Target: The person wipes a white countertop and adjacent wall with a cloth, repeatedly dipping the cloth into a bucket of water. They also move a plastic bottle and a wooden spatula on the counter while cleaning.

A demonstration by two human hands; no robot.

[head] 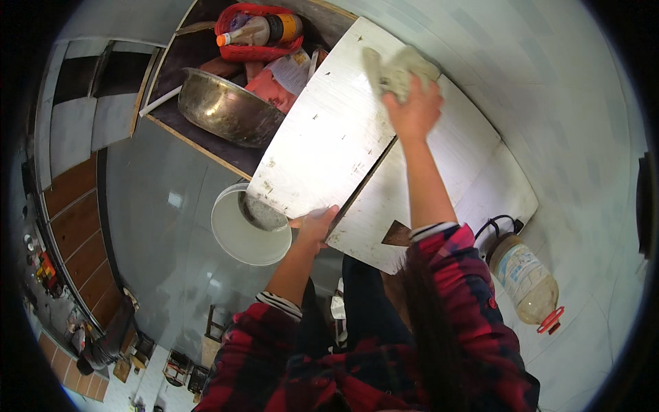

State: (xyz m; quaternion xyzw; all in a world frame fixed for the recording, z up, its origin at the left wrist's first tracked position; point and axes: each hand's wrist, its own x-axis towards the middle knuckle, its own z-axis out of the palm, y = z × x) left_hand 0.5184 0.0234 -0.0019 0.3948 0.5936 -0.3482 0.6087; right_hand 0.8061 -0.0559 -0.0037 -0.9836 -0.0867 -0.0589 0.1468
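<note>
My right hand (416,113) presses a pale, crumpled cloth (404,67) against the far part of a white-painted wooden panel (319,123). Hand and cloth are slightly blurred. Dark specks and brownish stains mark the panel, mostly along its near edge. My left hand (311,229) grips the panel's near edge by the corner, thumb on the upper side. Below that hand, a white bucket (226,226) holds foamy, greyish water; the panel's corner covers part of its rim. A second white panel (365,216), with a brown patch, lies beyond a dark gap to the right.
On the left, an open dark shelf (159,121) holds a dented metal basin (226,110), a red plastic basket (252,51) and a bottle (267,30) with an orange cap. A large plastic jug (525,283) stands at right near a black cable (489,224). Pale wall tiles (540,92) border the panels.
</note>
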